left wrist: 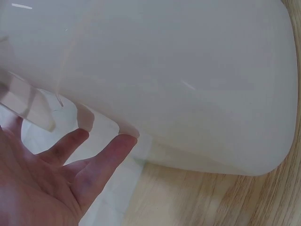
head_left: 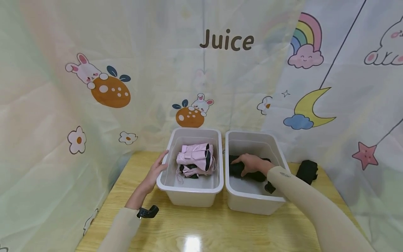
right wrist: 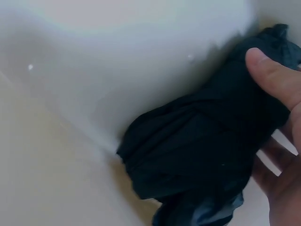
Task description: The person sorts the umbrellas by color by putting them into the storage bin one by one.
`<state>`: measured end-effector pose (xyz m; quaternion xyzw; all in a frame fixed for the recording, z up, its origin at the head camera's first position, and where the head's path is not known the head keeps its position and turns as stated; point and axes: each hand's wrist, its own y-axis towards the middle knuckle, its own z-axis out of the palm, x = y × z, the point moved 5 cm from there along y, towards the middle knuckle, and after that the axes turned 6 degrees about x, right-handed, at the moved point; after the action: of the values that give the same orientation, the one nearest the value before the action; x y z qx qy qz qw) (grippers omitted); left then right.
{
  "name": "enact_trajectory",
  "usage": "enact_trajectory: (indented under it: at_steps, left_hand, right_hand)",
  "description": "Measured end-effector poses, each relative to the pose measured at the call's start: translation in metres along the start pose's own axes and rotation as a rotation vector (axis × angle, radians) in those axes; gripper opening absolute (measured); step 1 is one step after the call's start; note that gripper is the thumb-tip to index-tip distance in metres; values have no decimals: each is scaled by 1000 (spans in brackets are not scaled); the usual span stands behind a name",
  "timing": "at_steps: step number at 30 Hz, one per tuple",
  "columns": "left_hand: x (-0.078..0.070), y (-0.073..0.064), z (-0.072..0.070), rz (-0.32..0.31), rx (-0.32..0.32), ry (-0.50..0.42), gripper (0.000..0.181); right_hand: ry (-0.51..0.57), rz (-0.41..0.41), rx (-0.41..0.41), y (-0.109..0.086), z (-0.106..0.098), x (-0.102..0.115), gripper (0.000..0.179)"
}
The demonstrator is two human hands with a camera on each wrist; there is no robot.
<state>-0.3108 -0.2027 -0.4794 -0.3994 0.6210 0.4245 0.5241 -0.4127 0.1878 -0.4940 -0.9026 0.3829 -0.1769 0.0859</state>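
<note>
My right hand [head_left: 252,163] reaches down inside the right white bin [head_left: 231,190] and grips a rolled bundle of black cloth [right wrist: 202,127]. In the right wrist view the thumb [right wrist: 270,75] lies over the bundle's upper side and the other fingers go round its lower side. The bundle lies close along the bin's wall. My left hand [head_left: 154,173] is at the left side of the left white bin [head_left: 192,190], with its fingers at the rim. In the left wrist view its loosely spread fingertips touch the bin's outer wall [left wrist: 188,94].
Inside the left bin lie pink folded cloth bundles [head_left: 195,155] with black ends and thin cords. A small black piece [head_left: 269,187] shows under my right wrist. Another black bundle [head_left: 306,171] rests on the wooden table [head_left: 176,231] right of the bins. A printed curtain [head_left: 157,70] hangs behind.
</note>
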Motion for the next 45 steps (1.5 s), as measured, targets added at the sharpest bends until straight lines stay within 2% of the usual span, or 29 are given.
enact_trajectory:
  at_steps: [4, 8, 15, 19, 22, 25, 28, 30, 35, 40, 45]
  left_hand:
    - [1, 1, 1, -3, 7, 5, 58]
    - [-1, 0, 2, -8, -2, 7, 57]
    - [-1, -2, 1, -14, -12, 2, 57]
    - [0, -2, 1, -13, -4, 7, 57]
    - [0, -2, 2, -17, 1, 14, 57]
    - [0, -2, 2, -12, 3, 11, 58]
    - [-1, -2, 1, -5, 2, 6, 58]
    - [-1, -4, 1, -7, -2, 9, 58]
    - [1, -6, 0, -13, -11, 28, 57]
    - [2, -2, -1, 2, -4, 27, 57]
    - [1, -2, -1, 5, 3, 23, 57]
  right_hand:
    - [22, 29, 29, 0, -2, 1, 66]
    - [17, 17, 40, -1, -7, 6, 62]
    - [-42, -47, -53, -1, -25, 9, 46]
    - [16, -52, -70, -9, -43, 9, 42]
    - [123, -51, -104, -19, -57, 8, 40]
    - [235, -32, -164, -35, -71, 6, 40]
    - [301, 3, -238, -56, -86, 4, 40]
    - [314, 21, -297, -71, -95, 1, 39]
    - [347, 124, -486, -118, -108, -18, 35]
    - [360, 258, -677, -163, -102, -53, 34]
    - [436, 389, -729, -195, -78, -88, 45]
